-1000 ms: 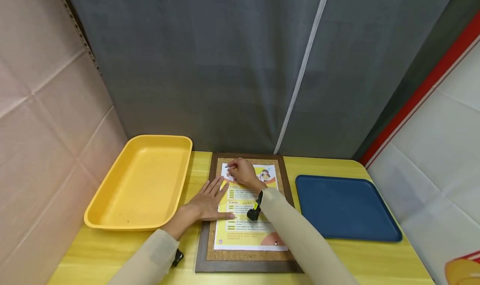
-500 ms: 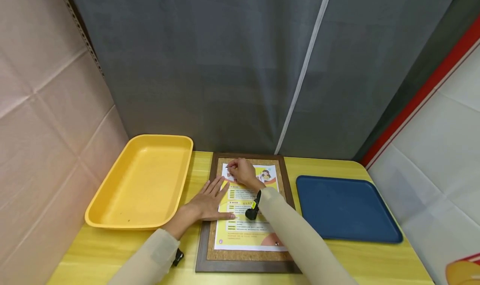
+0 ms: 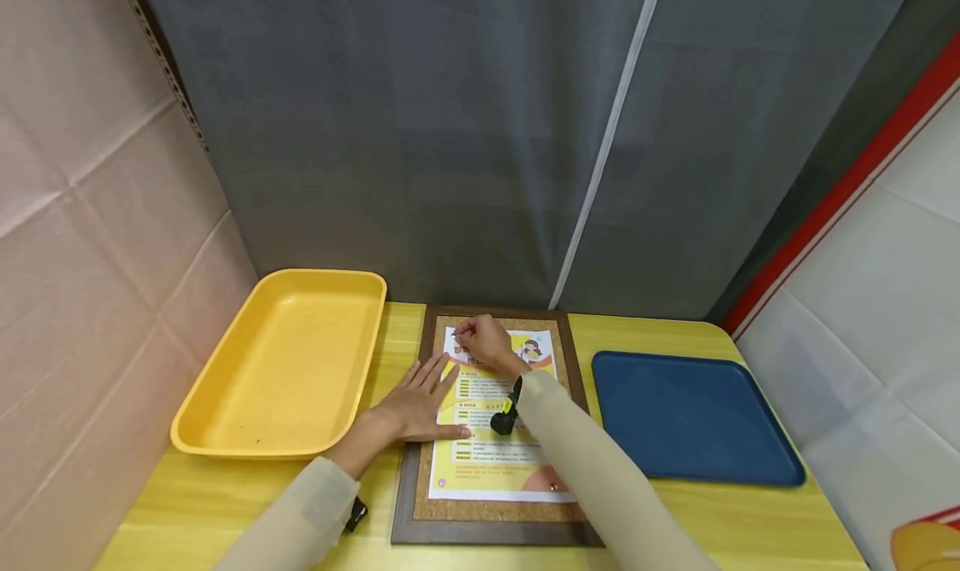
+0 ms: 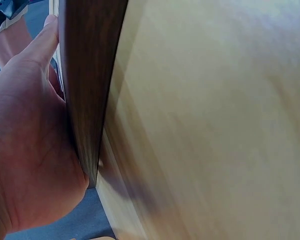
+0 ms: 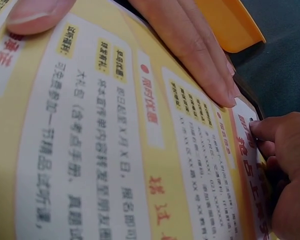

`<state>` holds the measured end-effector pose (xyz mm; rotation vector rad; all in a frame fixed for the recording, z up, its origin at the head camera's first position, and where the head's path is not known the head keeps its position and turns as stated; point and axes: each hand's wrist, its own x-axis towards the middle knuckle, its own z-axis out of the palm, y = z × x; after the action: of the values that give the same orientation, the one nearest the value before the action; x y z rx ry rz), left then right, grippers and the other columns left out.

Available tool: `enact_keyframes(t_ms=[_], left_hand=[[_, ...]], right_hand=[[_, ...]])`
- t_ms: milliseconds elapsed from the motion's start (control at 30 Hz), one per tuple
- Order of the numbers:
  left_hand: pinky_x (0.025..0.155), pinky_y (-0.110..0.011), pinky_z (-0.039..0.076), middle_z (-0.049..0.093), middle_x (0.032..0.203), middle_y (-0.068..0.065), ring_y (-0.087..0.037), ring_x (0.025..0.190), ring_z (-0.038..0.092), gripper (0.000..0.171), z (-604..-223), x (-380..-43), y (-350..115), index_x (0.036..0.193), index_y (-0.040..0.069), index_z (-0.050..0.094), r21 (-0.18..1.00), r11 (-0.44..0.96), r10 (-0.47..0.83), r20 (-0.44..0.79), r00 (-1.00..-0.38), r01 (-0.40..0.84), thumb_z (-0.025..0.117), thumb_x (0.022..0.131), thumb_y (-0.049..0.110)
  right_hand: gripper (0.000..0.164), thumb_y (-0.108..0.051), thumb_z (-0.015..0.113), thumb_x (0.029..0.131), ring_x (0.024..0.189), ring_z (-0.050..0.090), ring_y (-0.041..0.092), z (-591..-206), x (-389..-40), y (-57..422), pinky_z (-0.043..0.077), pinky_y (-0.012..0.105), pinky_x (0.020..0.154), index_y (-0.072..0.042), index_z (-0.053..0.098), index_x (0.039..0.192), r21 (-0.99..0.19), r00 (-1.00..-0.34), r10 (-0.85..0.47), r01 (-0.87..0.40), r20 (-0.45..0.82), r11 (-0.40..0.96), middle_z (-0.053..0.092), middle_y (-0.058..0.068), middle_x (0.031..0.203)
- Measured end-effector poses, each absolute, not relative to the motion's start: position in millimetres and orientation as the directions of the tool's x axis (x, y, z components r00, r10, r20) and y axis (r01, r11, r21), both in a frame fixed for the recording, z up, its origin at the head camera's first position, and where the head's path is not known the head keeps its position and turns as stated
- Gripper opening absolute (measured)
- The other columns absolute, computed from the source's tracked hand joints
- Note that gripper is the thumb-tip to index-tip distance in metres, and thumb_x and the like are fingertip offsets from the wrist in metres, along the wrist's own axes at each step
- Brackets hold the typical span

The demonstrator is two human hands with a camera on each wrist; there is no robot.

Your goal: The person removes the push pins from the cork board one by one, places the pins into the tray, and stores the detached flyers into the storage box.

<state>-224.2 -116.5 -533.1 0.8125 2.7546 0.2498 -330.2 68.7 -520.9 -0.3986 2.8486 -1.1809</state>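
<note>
A yellow and white printed poster lies on a framed cork board. My left hand rests on the poster's left side, fingers spread and straight; the left wrist view has its palm beside the brown frame. At the poster's top left corner, my right hand pinches a small dark pushpin, mostly hidden by the fingertips. One pushpin sits in the bottom left corner, and another pushpin in the bottom right. Whether the top right corner has one is too small to tell.
A deep yellow tray stands left of the board. To the right lies a flat dark blue tray. Behind the yellow wooden table hangs a grey curtain, with pale walls on both sides.
Both hands keep nearly the same places. The right hand shifts only very slightly at the poster's top left corner, still pinching the pushpin.
</note>
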Motion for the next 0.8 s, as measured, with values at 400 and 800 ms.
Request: enact_keyframes(t_ms=[400, 800], left_hand=[[0.132, -0.055, 0.007, 0.001, 0.178, -0.015, -0.033, 0.165, -0.001, 0.115, -513, -215, -110, 0.172, 0.012, 0.013, 0.175, 0.845, 0.535, -0.222, -0.815, 0.506, 0.049, 0.091, 0.086], [0.132, -0.054, 0.000, -0.007, 0.178, -0.014, -0.031, 0.165, -0.009, 0.121, -528, -222, -112, 0.172, 0.013, 0.006, 0.195, 0.834, 0.549, -0.203, -0.811, 0.516, 0.043, 0.088, 0.093]], right_hand=[[0.011, -0.021, 0.075, 0.100, 0.071, 0.060, 0.010, -519, -331, 67, 0.049, 0.034, 0.078, -0.013, 0.081, 0.097, -0.664, -0.979, -0.201, -0.168, 0.026, 0.729, 0.071, -0.003, 0.081], [0.010, -0.021, 0.073, 0.100, 0.067, 0.059, 0.009, -520, -332, 69, 0.048, 0.032, 0.072, -0.014, 0.080, 0.098, -0.665, -0.978, -0.208, -0.172, 0.025, 0.727, 0.071, -0.004, 0.082]])
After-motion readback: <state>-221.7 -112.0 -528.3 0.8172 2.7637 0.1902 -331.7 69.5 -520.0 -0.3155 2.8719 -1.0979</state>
